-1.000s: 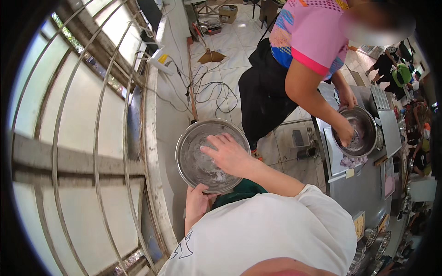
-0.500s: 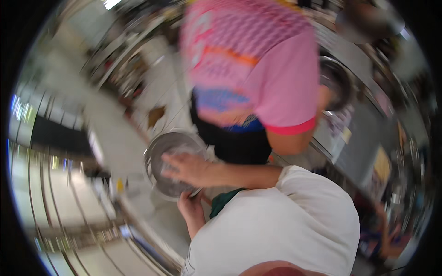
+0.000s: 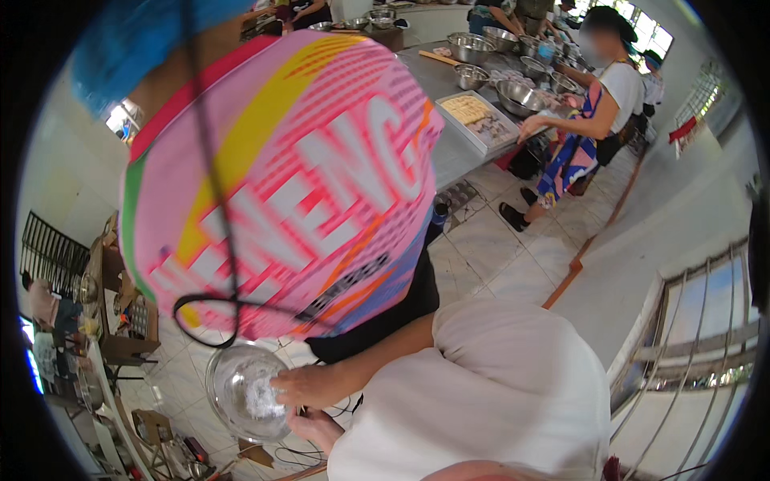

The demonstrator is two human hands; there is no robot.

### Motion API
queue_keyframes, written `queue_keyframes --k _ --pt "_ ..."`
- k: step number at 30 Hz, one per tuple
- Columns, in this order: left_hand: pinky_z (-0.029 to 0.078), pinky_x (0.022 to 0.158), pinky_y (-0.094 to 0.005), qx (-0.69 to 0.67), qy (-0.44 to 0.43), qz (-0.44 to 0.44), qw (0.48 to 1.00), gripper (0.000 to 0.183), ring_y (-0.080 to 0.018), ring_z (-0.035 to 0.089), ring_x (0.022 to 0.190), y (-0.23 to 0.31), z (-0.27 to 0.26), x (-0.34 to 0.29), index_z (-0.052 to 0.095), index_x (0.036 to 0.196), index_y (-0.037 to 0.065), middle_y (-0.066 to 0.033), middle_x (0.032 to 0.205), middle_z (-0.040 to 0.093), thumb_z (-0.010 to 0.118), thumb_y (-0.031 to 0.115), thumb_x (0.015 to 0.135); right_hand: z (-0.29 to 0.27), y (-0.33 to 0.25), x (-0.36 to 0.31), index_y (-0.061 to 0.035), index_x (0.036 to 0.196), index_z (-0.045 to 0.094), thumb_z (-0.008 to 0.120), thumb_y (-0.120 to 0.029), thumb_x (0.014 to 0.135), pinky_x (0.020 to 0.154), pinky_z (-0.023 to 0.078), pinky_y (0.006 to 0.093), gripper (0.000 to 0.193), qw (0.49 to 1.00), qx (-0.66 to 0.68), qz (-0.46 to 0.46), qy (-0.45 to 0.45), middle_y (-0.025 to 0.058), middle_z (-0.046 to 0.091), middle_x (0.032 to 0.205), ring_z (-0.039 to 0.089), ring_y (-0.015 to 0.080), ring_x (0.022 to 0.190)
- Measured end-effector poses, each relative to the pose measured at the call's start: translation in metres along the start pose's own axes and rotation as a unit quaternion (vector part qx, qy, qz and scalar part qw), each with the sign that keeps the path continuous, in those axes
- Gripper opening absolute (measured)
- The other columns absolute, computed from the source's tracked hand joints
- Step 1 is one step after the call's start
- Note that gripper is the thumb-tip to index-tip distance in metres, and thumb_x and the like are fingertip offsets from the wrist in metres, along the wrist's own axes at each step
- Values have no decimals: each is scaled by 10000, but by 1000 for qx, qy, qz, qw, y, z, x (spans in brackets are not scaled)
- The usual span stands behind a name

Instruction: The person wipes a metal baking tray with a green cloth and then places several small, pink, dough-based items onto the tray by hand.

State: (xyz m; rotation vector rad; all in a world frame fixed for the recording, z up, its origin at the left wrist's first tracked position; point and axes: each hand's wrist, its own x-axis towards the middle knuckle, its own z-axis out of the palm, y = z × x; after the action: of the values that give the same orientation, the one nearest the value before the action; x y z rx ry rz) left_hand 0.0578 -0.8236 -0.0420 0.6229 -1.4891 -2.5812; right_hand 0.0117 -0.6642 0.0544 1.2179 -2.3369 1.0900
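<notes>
A round metal bowl (image 3: pixel 220 393) holds white powder (image 3: pixel 261 393) and sits low at the left in front of me. My left hand (image 3: pixel 315 429) is closed on the bowl's near rim, its fingers partly hidden. My right hand (image 3: pixel 309 386) reaches over the same side of the bowl. Its fingers are stretched out, with the fingertips at the powder and nothing visible in them. Close beyond the bowl stands a person in a pink patterned shirt (image 3: pixel 321 184), turned away from me.
A metal table (image 3: pixel 409 64) at the back holds several steel bowls (image 3: pixel 472 50) and a white tray (image 3: pixel 491 144) of pale pieces. Beside it works a person in a patterned apron (image 3: pixel 589 112). A barred window (image 3: pixel 698 313) is at the right. Cables (image 3: pixel 301 457) lie on the tiled floor.
My view has swung round, bringing the table and window to the right. The pink-shirted person now fills the upper left. My right hand has drawn back from the bowl's middle toward its near side.
</notes>
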Motion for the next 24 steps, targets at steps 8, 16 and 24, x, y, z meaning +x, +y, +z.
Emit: queue_keyframes --k 8,16,24 --pt "444 987 -543 -140 -13 -177 974 516 -391 460 1178 61 11 28 370 1230 -134 -254 1287 426 450 -44 728 31 23 56 -73 751 636 595 -122 716 619 509 403 73 964 -203 137 -105 150 608 866 615 298 808" --pt "437 974 -608 -178 4 -224 958 486 -426 464 1167 97 -9 33 346 1231 -107 -243 1257 435 419 -92 750 26 18 110 -43 901 645 627 -134 774 738 493 433 158 961 -121 162 -191 142 593 904 613 337 869" --pt "488 944 -552 -208 31 -148 966 443 -399 519 1111 130 -51 64 379 1201 -127 -240 1228 459 439 -69 765 70 29 187 -57 957 620 631 -124 757 747 492 426 211 931 -124 108 -325 121 601 897 617 316 878"
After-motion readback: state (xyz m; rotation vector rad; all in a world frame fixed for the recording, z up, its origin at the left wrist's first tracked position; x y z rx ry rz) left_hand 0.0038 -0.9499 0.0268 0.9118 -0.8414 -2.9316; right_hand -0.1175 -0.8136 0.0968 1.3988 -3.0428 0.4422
